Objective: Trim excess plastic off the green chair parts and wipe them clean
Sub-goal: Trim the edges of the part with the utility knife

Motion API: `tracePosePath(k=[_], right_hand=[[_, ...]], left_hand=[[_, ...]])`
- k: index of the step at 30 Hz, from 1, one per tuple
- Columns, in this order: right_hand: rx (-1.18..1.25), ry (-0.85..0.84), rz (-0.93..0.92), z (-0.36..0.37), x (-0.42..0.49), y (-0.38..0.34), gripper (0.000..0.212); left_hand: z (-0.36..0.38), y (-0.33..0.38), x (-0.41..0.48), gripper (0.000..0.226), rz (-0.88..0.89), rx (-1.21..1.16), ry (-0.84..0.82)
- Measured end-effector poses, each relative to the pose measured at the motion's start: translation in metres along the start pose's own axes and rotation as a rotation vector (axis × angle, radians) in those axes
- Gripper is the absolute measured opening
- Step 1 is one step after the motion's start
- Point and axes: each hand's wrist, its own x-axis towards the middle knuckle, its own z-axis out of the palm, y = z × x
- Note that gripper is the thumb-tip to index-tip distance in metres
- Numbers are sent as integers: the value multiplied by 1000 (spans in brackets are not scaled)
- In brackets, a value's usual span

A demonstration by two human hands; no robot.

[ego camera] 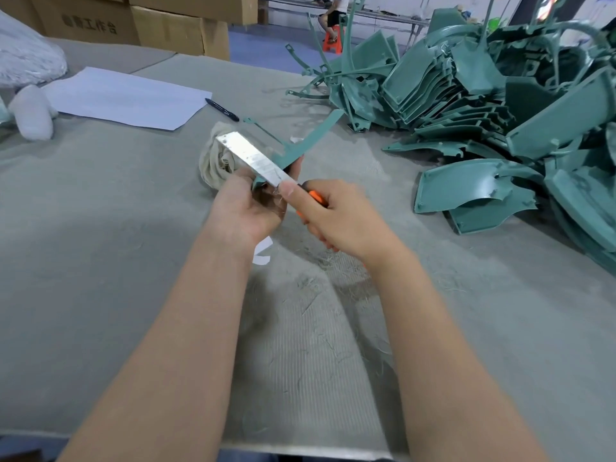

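Rag (216, 163), pen (222, 110), paper (128, 98) lie behind held green part (308, 141).

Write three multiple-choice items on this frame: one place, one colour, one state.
1. Where is the pen?
A. in the left hand
B. on the table by the paper
C. under the paper

2. What colour is the knife handle?
A. blue
B. white
C. orange

3. What is the left hand doing?
A. gripping a green part
B. resting flat on the table
C. holding the pen

Key:
1 B: the pen lies on the table at the paper's right corner.
2 C: orange shows within the right hand's grip.
3 A: its fingers curl round the part's lower end.
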Motion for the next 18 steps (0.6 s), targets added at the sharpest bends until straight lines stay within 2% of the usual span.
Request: tracePosePath(k=[2,4,6,8,11,18], right_hand=[[57,80,6,-6,0,1,57],[86,230,31,-17,1,7,50],[52,359,96,-26,2,15,56],[13,436,181,-32,4,23,66],[-16,454,217,-33,5,26,70],[47,413,169,-31,3,21,66]], left_hand=[[1,1,-1,19,-46,1,2],[-1,1,-2,35,-87,-35,-13],[-2,1,-3,48,-102,-62,-18],[-2,1,-3,50,-114,-72,-24],[-1,0,-5,50,-142,-62,-46],[-2,0,-8,43,-209,-94,-79]])
